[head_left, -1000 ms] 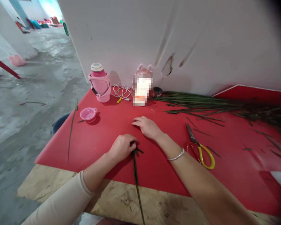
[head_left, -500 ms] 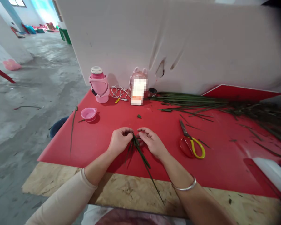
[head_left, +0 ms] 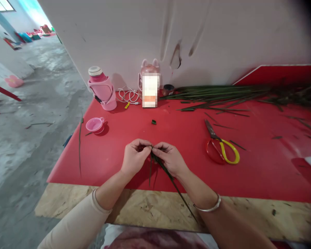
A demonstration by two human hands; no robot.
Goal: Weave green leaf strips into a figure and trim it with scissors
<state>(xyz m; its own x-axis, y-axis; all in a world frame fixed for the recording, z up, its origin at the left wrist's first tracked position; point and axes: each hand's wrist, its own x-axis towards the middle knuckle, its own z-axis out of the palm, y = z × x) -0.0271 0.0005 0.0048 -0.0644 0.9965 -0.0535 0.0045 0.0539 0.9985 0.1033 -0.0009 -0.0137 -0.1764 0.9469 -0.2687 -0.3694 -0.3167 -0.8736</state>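
Note:
In the head view, my left hand [head_left: 136, 156] and my right hand [head_left: 171, 158] meet over the red table cover, thumbs and forefingers pinched together. Between them they grip narrow green leaf strips [head_left: 166, 170]. The strips' ends hang down, and one long end reaches past the wooden table edge. Just what the fingertips clasp is too small to make out. To the right of my right hand lie scissors [head_left: 221, 145] with one red and one yellow handle loop. A small folded green leaf piece [head_left: 153, 122] rests beyond my hands.
At the back stand a pink bottle [head_left: 103, 91], a white cable [head_left: 128, 95], a phone with a blurred screen [head_left: 150, 90] and a small dark pot [head_left: 168, 90]. A pink cup [head_left: 95, 125] sits at left. Long green leaves [head_left: 220, 92] are heaped at back right.
My hands have come closer together, and the right fingertips now touch the strips beside the left ones. The hanging strips have swung slightly right. The camera view has shifted a little.

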